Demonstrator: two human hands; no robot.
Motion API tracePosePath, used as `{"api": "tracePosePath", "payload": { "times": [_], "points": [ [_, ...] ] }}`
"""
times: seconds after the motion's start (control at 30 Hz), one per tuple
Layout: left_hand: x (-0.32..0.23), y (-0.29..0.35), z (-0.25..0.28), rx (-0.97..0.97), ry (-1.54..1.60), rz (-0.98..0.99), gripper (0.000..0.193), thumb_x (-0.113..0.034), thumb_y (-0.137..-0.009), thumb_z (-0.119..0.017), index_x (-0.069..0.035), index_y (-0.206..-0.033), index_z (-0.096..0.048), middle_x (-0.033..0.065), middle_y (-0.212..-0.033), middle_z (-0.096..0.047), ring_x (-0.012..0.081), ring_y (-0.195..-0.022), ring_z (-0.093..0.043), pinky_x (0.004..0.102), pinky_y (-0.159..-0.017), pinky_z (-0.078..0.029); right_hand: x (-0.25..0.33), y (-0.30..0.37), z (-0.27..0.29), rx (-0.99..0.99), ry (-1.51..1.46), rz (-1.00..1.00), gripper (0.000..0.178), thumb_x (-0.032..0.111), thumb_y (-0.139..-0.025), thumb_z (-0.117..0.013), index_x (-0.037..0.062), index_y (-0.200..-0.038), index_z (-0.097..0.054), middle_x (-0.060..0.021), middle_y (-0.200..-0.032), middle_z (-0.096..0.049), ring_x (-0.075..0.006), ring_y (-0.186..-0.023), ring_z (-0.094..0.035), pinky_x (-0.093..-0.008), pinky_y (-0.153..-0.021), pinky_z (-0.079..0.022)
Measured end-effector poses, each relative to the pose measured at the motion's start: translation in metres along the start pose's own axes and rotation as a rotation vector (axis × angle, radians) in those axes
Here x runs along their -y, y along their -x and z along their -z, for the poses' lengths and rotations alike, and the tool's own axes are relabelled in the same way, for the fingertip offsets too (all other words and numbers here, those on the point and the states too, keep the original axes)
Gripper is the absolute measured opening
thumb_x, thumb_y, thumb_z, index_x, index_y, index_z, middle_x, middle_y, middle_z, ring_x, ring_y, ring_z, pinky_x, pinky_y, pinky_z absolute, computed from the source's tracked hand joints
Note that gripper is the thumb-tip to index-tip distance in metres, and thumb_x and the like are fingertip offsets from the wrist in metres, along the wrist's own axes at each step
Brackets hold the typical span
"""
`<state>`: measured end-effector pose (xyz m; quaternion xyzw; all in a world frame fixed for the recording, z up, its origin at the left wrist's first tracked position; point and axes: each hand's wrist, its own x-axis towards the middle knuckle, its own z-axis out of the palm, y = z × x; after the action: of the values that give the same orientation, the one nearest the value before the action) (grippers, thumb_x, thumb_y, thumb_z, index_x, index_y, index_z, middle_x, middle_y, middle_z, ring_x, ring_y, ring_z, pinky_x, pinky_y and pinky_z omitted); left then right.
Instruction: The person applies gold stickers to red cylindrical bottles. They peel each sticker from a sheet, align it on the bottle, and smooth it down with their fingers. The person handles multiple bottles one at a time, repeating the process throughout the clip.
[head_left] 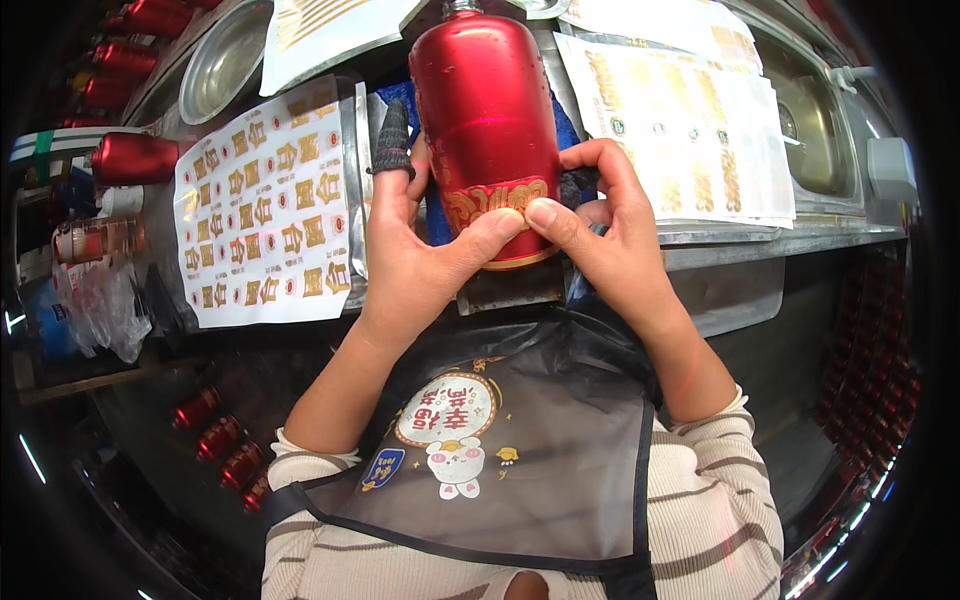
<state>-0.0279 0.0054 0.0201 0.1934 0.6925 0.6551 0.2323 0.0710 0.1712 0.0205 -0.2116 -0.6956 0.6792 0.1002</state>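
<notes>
A glossy red bottle [485, 105] lies with its neck pointing away from me and its base toward me. Near the base runs a gold patterned decal band [478, 203]. My left hand [425, 235] grips the bottle's left side, its thumb pressed on the band; a dark knitted cover sits on one raised finger. From the right, my right hand [615, 215] holds the bottle, its thumb tip almost meeting the left one on the band. Fingers under the bottle are partly hidden. Blue cloth [566, 120] shows beneath it.
To the left lies a sheet of gold and red decals [265, 205], below a metal bowl [226, 60]. More decal sheets [680, 130] lie at right, beside a metal sink basin [815, 135]. Another red bottle [135, 158] rests far left. Several red bottles [870, 350] stand low at right.
</notes>
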Motion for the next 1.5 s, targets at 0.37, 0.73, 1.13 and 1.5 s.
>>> {"api": "tracePosePath", "payload": {
  "times": [0.37, 0.73, 1.13, 1.5],
  "points": [
    [0.016, 0.008, 0.020, 0.125, -0.425, -0.103, 0.109, -0.035, -0.066, -0.093, 0.003, -0.148, -0.033, 0.0212, -0.149, -0.047, 0.0317, -0.148, -0.032, 0.0489, -0.123, -0.011, 0.000, -0.007, 0.029, -0.187, -0.535, -0.208, 0.028, 0.017, -0.092, -0.062, 0.0019, -0.115, -0.060, -0.0033, -0.085, -0.061, -0.0089, -0.071, -0.059, -0.0225, -0.059, -0.047],
    [0.031, 0.017, -0.001, -0.132, -0.570, -0.423, 0.087, -0.034, -0.073, -0.087, 0.002, -0.142, -0.049, 0.0182, -0.153, -0.045, 0.0314, -0.146, -0.038, 0.0588, -0.120, 0.003, 0.033, 0.004, -0.040, -0.172, 0.628, 0.767, 0.024, 0.002, -0.080, -0.074, -0.0001, -0.102, -0.066, -0.0146, -0.086, -0.066, -0.0277, -0.075, -0.066, -0.0342, -0.068, -0.053],
    [0.029, 0.011, 0.004, -0.006, -0.355, -0.223, 0.104, -0.028, -0.068, -0.092, 0.009, -0.147, -0.035, 0.0218, -0.152, -0.045, 0.0293, -0.150, -0.030, 0.0457, -0.123, -0.001, 0.012, 0.019, -0.013, -0.271, 0.181, 0.331, 0.020, 0.005, -0.086, -0.073, 0.0003, -0.103, -0.064, -0.0046, -0.092, -0.066, -0.0100, -0.082, -0.062, -0.0243, -0.074, -0.051],
    [0.028, 0.012, 0.010, -0.010, -0.413, -0.213, 0.098, -0.033, -0.069, -0.090, 0.004, -0.146, -0.043, 0.0180, -0.145, -0.055, 0.0265, -0.149, -0.033, 0.0497, -0.123, 0.000, -0.009, 0.005, 0.020, -0.370, 0.173, 0.227, 0.018, 0.004, -0.089, -0.072, -0.0010, -0.103, -0.063, -0.0037, -0.092, -0.065, -0.0073, -0.084, -0.061, -0.0214, -0.072, -0.050]
  ]
}}
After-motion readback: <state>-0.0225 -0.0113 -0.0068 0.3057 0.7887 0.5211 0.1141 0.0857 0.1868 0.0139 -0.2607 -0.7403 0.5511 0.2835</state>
